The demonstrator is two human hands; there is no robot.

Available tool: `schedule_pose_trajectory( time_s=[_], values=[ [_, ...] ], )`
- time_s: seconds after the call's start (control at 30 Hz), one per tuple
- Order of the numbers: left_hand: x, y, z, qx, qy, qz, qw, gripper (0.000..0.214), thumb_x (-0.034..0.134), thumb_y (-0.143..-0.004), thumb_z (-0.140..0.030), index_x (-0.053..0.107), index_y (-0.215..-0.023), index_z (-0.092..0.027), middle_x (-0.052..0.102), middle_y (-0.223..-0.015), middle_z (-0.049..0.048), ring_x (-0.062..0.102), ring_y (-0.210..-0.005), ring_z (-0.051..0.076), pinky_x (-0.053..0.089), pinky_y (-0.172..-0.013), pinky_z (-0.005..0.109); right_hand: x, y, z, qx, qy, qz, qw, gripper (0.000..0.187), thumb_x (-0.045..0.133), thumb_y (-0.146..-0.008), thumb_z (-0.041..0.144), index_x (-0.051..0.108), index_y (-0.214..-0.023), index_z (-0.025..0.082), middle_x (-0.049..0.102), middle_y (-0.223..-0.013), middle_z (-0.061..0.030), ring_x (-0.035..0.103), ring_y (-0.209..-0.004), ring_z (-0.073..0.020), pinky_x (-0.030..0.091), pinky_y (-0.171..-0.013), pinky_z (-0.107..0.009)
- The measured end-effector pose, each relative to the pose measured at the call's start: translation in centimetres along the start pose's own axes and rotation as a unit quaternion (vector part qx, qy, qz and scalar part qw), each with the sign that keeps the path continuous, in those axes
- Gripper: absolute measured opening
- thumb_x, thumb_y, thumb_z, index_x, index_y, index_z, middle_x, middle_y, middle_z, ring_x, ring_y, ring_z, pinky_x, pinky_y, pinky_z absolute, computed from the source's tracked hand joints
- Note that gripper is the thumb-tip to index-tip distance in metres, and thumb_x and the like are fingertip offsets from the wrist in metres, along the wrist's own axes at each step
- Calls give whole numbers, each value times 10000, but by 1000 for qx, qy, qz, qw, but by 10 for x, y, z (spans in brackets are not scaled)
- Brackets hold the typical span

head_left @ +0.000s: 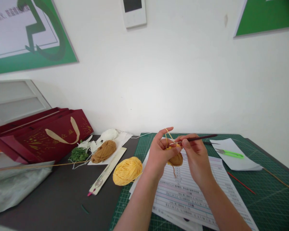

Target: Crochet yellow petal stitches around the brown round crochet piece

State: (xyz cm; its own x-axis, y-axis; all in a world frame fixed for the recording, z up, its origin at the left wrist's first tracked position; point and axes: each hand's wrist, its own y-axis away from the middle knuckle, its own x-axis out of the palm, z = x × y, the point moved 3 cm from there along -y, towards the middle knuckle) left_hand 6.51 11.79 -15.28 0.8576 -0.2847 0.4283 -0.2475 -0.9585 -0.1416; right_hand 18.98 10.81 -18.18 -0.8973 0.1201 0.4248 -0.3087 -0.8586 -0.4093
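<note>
Left hand (161,154) is pinching the crochet piece (176,159) over the papers (183,192). Right hand (197,155) is gripping the hook (203,137), tip near the piece. Yellow ball (127,171) is lying left of both hands.

Woolly, matt yarn piece (176,159), smooth printed paper (183,195) — smooth plastic snips handle (234,154)

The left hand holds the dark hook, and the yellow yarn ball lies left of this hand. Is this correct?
Not quite: the head view shows the dark hook in the right hand. The yellow yarn ball does lie left of the left hand.
</note>
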Motion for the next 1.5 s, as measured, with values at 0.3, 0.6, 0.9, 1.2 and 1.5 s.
schedule_pose_trajectory(
  time_s=[0.3,0.6,0.9,1.2,1.5],
  values=[
    [-9,-5,1,-8,-14,-19,1000,731,930,-548,-107,676,-1230,-177,766,-769,27,654,-692,171,459,-718,310,-8,-4,-3,-16,0,-32,999,169,721,-907,400,635,-892,257,694,-863,6,600,-775,-165,474,-778,-343],
    [-10,-4,-4,-21,9,-19,1000,696,931,-561,-114,679,-1209,-138,761,-726,23,638,-664,156,445,-698,299,-10,-7,2,-31,-2,-4,999,150,692,-929,394,623,-903,263,714,-832,5,581,-722,-161,460,-745,-337],
    [-8,-1,-7,-40,31,-9,999,736,920,-583,-106,625,-1258,-114,767,-722,27,651,-666,158,457,-703,304,-14,-9,13,-103,41,43,993,85,639,-977,348,611,-959,270,739,-846,-3,644,-794,-172,479,-764,-330],
    [-9,-2,-6,-34,35,-7,999,721,896,-605,-91,617,-1270,-105,768,-716,25,652,-662,155,457,-705,305,-13,-7,21,-179,105,66,976,48,635,-978,287,624,-965,242,721,-873,-18,683,-808,-178,497,-740,-330],
    [-9,-1,-6,-32,34,-4,999,695,869,-637,-56,615,-1282,-99,762,-716,15,649,-658,137,462,-693,281,-11,-5,23,-202,123,68,969,19,594,-999,243,611,-990,242,720,-896,-21,677,-810,-166,497,-722,-318]
  ],
)
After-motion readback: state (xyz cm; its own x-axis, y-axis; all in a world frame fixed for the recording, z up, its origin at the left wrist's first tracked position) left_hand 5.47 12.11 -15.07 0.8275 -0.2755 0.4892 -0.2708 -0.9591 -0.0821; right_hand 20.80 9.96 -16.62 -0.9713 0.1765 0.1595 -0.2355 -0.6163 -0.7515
